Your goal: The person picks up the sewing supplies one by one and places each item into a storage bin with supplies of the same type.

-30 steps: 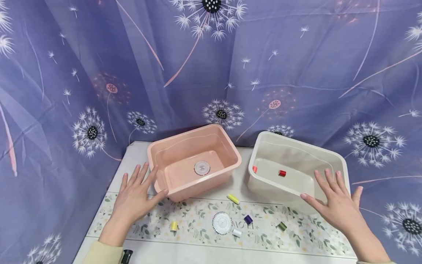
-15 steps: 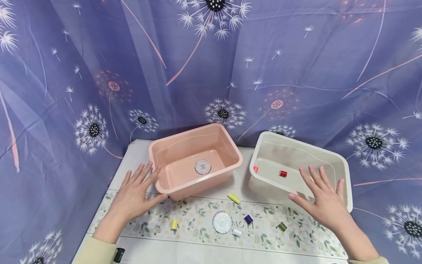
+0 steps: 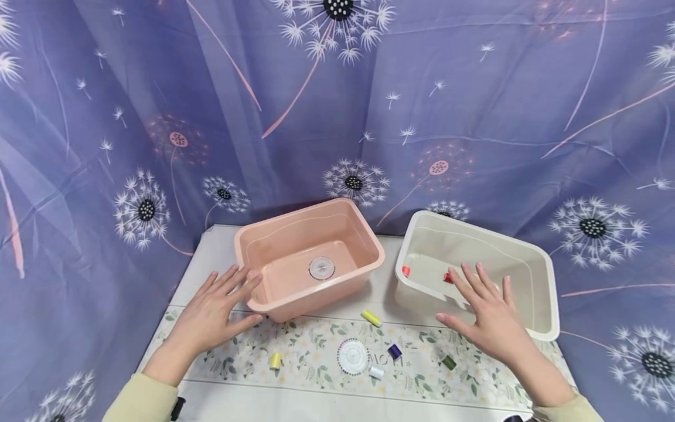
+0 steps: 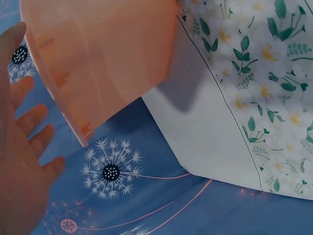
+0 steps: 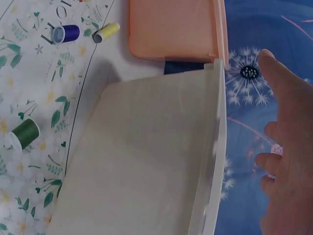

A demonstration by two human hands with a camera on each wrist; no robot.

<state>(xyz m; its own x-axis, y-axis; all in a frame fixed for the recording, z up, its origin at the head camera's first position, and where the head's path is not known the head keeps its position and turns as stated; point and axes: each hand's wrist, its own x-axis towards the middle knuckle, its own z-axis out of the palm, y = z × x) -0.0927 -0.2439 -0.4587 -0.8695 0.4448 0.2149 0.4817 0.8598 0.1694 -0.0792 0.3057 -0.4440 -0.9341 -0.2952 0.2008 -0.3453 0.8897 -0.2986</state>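
The grip [image 4: 22, 147] hovers beside a peach bin [image 4: 112, 54].

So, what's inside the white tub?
The white tub holds an orange-red spool at its left end and a red spool partly covered by the right hand. Anything behind that hand or the near wall is hidden.

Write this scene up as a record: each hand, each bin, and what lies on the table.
left hand: holds nothing, by pink bin
right hand: holds nothing, over white bin
pink bin: bead-edged disc
white bin: coral spool, red spool
table: second disc, white spool, purple spool, green spool, two yellow spools
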